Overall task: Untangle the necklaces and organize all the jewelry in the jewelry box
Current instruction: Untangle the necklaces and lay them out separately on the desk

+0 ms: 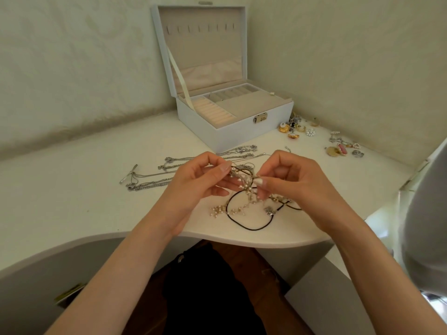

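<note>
Currently holding the necklace tangle just above the table, between both hands, near the front edge. Gripping from the left with the left hand: fingers curled under the bundle, thumb laid across its top. Pinching from the right with the right hand: thumb and forefinger tips closed on a beaded strand, other fingers curled in behind.

Tangle make-up: pale pearl beads, thin metal chain, dark cord. Trailing from it onto the table: pearl strand fanned out lower left, black cord in a loop below the hands, small silver charm on the cord's right side. Cannot tell which strand crosses which inside the knot.

Laid out separately, left of and behind the hands: silver chains, roughly parallel, toggle bar at the far-left end.

Parked at the back, in the wall corner: jewelry box, white, lid standing open. Row of hooks in the lid lining, ribbon stay down the left side. Ring rolls front-left in the tray, small compartments behind, metal latch on the front wall.

Right of the box, on the table: gold-and-silver earrings just beside it, pink-and-gold pieces further right, well apart from the tangle.
</note>
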### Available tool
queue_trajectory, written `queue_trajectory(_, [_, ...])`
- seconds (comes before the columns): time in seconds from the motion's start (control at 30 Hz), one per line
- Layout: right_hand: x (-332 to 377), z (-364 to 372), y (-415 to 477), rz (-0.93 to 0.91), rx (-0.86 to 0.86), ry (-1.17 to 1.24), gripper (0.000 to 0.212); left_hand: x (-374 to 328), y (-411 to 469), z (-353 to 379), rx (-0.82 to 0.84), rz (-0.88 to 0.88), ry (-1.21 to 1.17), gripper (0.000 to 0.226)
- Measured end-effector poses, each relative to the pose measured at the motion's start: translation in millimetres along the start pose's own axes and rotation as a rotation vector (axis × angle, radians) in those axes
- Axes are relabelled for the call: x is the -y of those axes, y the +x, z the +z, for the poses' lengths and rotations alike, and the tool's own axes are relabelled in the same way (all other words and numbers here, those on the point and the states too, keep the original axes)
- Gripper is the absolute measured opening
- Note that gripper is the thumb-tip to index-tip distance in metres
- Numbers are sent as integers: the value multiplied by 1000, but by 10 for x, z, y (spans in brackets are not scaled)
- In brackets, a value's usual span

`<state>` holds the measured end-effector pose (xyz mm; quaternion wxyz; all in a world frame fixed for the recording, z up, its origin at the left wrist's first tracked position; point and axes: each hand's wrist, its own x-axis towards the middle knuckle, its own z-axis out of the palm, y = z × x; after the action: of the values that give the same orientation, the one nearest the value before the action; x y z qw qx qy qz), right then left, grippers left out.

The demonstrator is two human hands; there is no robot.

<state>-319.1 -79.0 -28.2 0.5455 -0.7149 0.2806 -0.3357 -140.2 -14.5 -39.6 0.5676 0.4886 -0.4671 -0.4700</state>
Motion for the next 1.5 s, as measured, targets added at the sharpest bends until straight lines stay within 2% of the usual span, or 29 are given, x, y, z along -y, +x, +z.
queue_trajectory(0.23, [10, 35, 18, -16, 36, -114, 26, 9, 36, 39, 13, 39, 0, 16])
queue_trajectory(0.37, [-23, 80, 53, -56, 21, -148, 19, 6, 43, 76, 18, 56, 19, 16])
queue_trajectory(0.5, [-27, 39, 62, -51, -26, -117, 8, 11, 37, 80, 80, 59, 27, 29])
queue_trajectory(0.6, [-23, 34, 67, -44, -62, -63, 8, 25, 35, 92, 127, 66, 43, 37])
queue_trajectory(0.8, [9, 4, 78, -35, -111, 38, 8, 44, 35, 83, 107, 53, 53, 43])
queue_trajectory(1.07, [-23, -28, 67, 2, -150, 25, 7, 23, 19, 60, 71, 71, 26, 33])
queue_trajectory(1.3, [-39, 1, 23, 25, -60, 63, 12, 18, 35, 60, 61, 81, 66, 26])
queue_trajectory(1.4, [-52, 37, 28, 18, -12, -17, 31, 7, 46, 65, 51, 74, 58, 24])
queue_trajectory(1.5, [-91, 61, 41, -39, -13, -71, 31, 4, 54, 67, 28, 54, 30, 24])
